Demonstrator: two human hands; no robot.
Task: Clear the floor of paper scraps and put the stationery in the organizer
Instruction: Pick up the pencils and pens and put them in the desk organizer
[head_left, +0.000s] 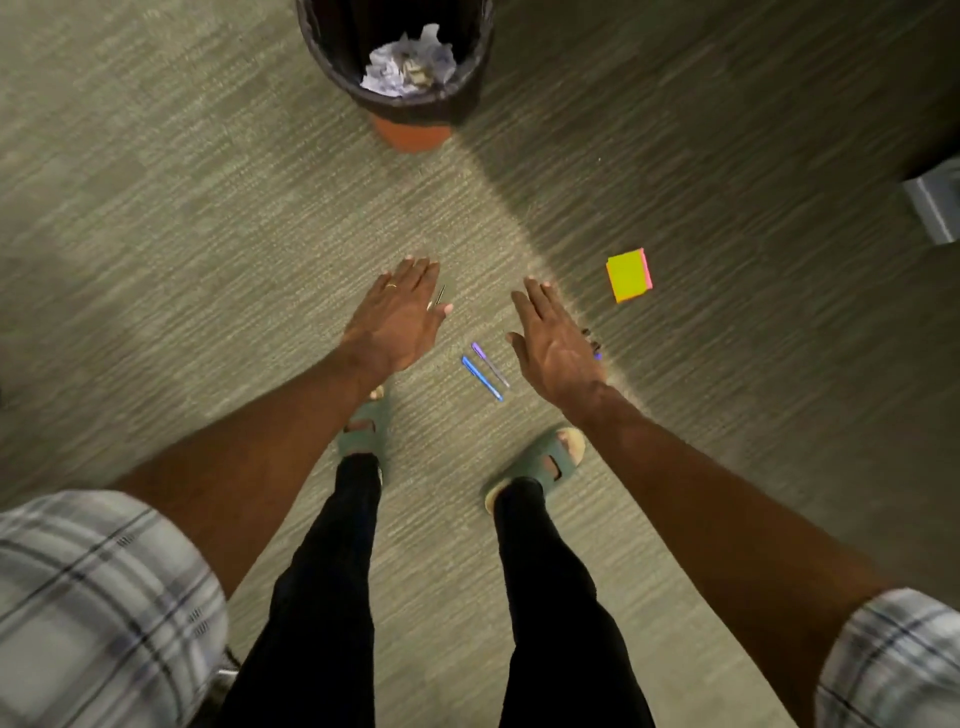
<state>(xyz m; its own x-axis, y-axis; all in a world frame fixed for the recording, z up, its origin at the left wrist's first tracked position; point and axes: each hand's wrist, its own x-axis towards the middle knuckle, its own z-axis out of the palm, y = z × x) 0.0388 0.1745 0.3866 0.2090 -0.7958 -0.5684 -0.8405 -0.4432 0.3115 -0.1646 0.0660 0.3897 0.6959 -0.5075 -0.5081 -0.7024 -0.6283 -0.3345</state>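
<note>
- Your left hand (397, 317) and right hand (553, 343) are spread flat, fingers straight, grasping nothing
- The slim blue plastic pen (481, 378) and slim purple plastic pen (490, 364) lie side by side on the grey-green carpet floor (208, 234), nearer you than the round black-lined waste bin (410, 106)
- The square yellow sticky-note pad with a pink edge (628, 275) lies right of the bin, also nearer you
- Crumpled white paper scraps (410, 62) sit inside the bin

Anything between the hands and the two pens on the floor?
Nothing visible. The blue pen and purple pen lie uncovered on the carpet, in the gap between the open left hand and right hand. The organizer is out of view, so that path can't be judged.
</note>
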